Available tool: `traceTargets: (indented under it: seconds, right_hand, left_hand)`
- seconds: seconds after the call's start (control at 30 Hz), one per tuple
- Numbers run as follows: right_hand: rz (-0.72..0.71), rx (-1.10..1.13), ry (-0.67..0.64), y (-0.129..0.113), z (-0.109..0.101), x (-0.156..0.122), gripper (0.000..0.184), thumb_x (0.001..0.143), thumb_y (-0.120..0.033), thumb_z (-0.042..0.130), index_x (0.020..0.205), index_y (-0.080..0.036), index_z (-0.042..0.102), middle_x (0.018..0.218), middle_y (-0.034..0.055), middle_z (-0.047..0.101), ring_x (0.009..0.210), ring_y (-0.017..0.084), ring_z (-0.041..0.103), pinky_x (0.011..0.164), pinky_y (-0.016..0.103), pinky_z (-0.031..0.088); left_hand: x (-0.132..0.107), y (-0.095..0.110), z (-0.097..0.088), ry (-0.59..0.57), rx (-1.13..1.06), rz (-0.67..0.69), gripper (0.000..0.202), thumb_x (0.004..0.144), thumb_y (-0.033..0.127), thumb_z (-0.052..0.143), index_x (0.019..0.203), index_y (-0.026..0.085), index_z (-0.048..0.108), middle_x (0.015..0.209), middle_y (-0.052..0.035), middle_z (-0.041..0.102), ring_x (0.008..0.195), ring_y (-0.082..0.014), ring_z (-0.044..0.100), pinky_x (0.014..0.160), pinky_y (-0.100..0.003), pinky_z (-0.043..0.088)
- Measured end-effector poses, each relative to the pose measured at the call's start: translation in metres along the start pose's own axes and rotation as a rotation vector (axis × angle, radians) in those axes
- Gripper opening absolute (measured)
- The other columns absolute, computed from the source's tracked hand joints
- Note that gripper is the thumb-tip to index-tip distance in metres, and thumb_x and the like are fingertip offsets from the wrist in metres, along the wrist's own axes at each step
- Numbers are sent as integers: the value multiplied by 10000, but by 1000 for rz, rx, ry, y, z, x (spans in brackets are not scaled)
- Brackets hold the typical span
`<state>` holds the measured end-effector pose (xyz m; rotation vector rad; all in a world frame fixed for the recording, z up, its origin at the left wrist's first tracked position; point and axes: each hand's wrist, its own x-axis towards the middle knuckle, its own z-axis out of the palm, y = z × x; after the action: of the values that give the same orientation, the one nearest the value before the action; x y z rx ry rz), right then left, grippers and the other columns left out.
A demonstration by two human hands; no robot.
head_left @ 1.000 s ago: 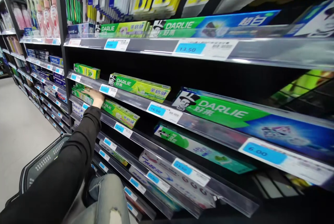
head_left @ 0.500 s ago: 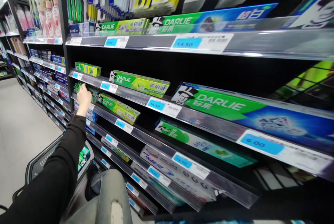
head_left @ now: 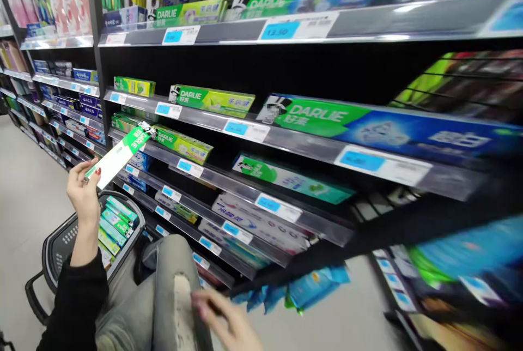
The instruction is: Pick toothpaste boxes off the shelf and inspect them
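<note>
Above basket [head_left: 61,244] | left hand [head_left: 84,190] now holds toothpaste box [head_left: 119,156], off shelf

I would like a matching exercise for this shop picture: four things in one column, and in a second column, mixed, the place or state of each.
Things:
1. left hand
2. right hand
3. shopping basket
4. green and white toothpaste box

Places or states:
a. on the floor, with boxes inside
b. blurred, open, low beside the knee, holding nothing
c. raised before the shelves, gripping one end of a box
d. tilted in the air, its far end pointing toward the shelves

Pairs: 1-c, 2-b, 3-a, 4-d
</note>
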<state>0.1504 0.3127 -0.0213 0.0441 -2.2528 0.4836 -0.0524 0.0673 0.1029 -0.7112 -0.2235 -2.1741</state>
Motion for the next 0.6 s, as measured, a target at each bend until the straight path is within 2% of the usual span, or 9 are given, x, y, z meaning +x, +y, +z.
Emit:
traceTargets:
  seconds: [0.07,0.13,0.2,0.27,0.33,0.4,0.43,0.53,0.6]
  right_hand:
    - [-5,188,103,-31,-26,18,371,873,-573,494,875,-254,683,823,68,693,787,258,669,773,367,572]
    - [-30,391,233,-64,-41,36,446,807,-609,603,1031,-223,631,994,102,693,850,226,672,847,370,566]
    - [-105,597,314,-89,-43,50,580,770,-625,648,1167,-216,538,1112,124,665,899,210,684,891,393,560]
    - [-151,718,367,-100,-38,57,633,785,-631,633,1239,-217,481,1224,132,630,1006,228,676,951,413,543]
    - [-175,760,509,-97,-36,56,653,765,-625,664,1242,-218,483,1269,123,617,1117,253,636,1019,414,510]
    - [-189,745,573,-83,-42,46,659,749,-612,695,1246,-224,502,1278,107,623,1172,265,607,1059,410,480]
    - [-197,723,545,-73,-47,40,655,746,-604,706,1248,-227,518,1271,99,632,1173,266,608,1063,410,475]
    - [-231,615,315,-40,-63,22,610,709,-592,749,1176,-226,608,1185,79,680,1109,261,644,1024,398,490]
    - [-236,574,170,-19,-67,17,650,642,-591,799,1156,-222,647,1150,71,695,1112,257,646,1017,374,487]
  left_hand:
    - [-32,13,4,-45,-129,-95,320,644,183,761,932,177,621,1013,-61,751,1046,-217,701,883,-319,571]
    - [-71,21,15,-129,-225,-196,297,694,192,758,970,199,648,1066,-47,745,1101,-205,680,896,-292,569]
    - [-114,25,28,-216,-292,-281,270,766,209,729,1024,232,653,1141,-41,725,1136,-196,663,905,-285,567]
    - [-156,25,36,-281,-310,-290,265,822,236,689,1080,255,631,1216,-49,690,1190,-202,633,962,-320,548]
    - [-189,21,38,-393,-317,-252,369,842,255,673,1199,286,586,1358,-61,603,1311,-218,542,1061,-366,486]
    - [-204,15,35,-592,-341,-250,493,845,302,672,1315,311,525,1461,-72,512,1364,-235,485,1100,-387,448]
    - [-205,11,33,-724,-357,-274,528,842,337,676,1343,309,510,1463,-80,510,1349,-243,497,1094,-391,449]
    - [-192,-2,32,-1122,-412,-420,564,789,472,717,1285,255,561,1302,-114,634,1206,-272,605,1018,-408,496]
    - [-182,-11,32,-1248,-432,-518,626,683,539,787,1193,227,604,1220,-119,671,1140,-290,638,966,-418,525]
